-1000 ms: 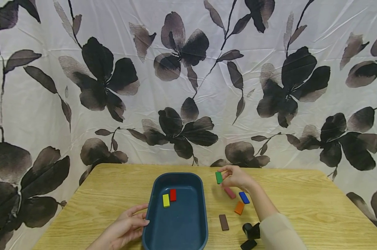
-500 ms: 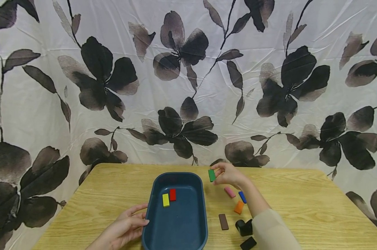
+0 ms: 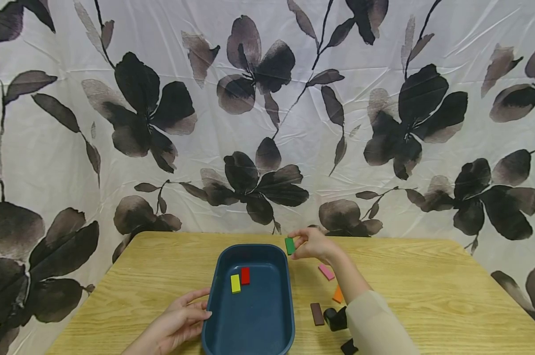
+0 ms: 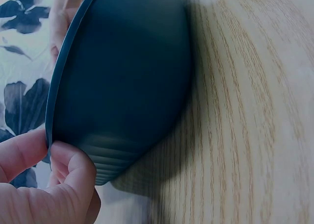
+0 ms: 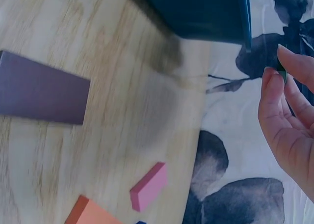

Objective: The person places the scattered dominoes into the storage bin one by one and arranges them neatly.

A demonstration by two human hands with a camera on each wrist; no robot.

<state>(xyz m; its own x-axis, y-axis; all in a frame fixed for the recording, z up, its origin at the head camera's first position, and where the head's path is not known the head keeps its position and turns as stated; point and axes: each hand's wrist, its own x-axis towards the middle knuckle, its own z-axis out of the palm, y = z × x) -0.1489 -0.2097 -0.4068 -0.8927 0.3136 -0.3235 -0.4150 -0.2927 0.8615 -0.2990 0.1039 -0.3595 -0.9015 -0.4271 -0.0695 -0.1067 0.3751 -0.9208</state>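
My left hand (image 3: 179, 320) pinches the left rim of a dark blue plastic tub (image 3: 260, 320), thumb and finger on either side of it in the left wrist view. A yellow block (image 3: 235, 283) and a red block (image 3: 245, 275) lie side by side inside the tub. Beyond the tub's far right corner, my right hand (image 3: 314, 245) holds up a small green block (image 3: 290, 246) between fingertips and thumb. In the right wrist view the green block (image 5: 281, 73) is mostly hidden by the fingers.
Right of the tub on the wooden table (image 3: 427, 286) lie a pink block (image 3: 326, 271), an orange block (image 3: 337, 295) partly behind the right forearm, and a brown block (image 3: 317, 314). A blue corner (image 5: 141, 222) shows below pink. A black block (image 3: 349, 347) lies near the sleeve.
My right hand has carried the green block leftward to the tub's far right corner. The forearm now covers the blue block in the head view. My left hand stays on the rim.
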